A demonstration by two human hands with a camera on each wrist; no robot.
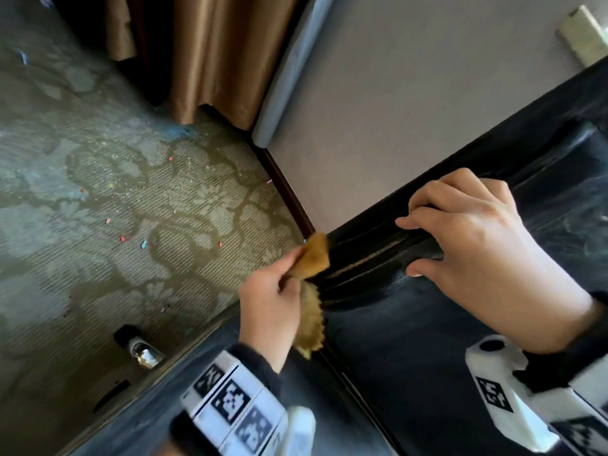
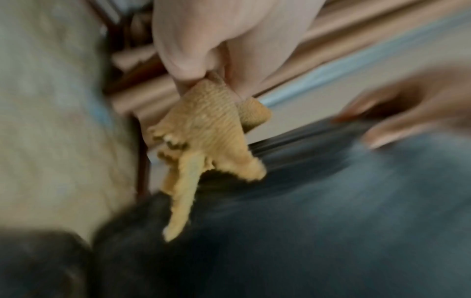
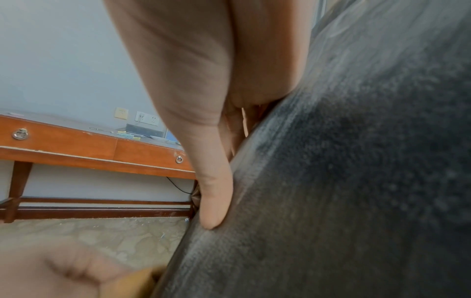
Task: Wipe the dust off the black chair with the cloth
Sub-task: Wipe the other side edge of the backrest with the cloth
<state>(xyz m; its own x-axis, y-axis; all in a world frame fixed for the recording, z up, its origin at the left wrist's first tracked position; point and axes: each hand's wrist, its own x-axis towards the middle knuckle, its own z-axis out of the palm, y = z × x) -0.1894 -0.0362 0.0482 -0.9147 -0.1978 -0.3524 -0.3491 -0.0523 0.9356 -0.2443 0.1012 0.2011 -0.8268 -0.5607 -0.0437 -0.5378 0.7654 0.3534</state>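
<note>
— Head view first: what is held by the left hand [image 1: 266, 301]?
— A mustard-yellow, frayed cloth [image 1: 312, 261] is pinched between its thumb and curled fingers [image 2: 178, 56], and is pressed to the left end of a dusty seam on the black leather chair [image 1: 411, 340].
— And the right hand [image 1: 473, 238]?
— The padded black edge just right of the cloth is gripped by it, fingers [image 1: 424, 195] curled over the far side, thumb pressed on the near side.
— Anything else?
— A patterned grey-green carpet [image 1: 115, 192] is seen to the left, and a wooden table [image 3: 76, 149] against the wall in the right wrist view.
</note>
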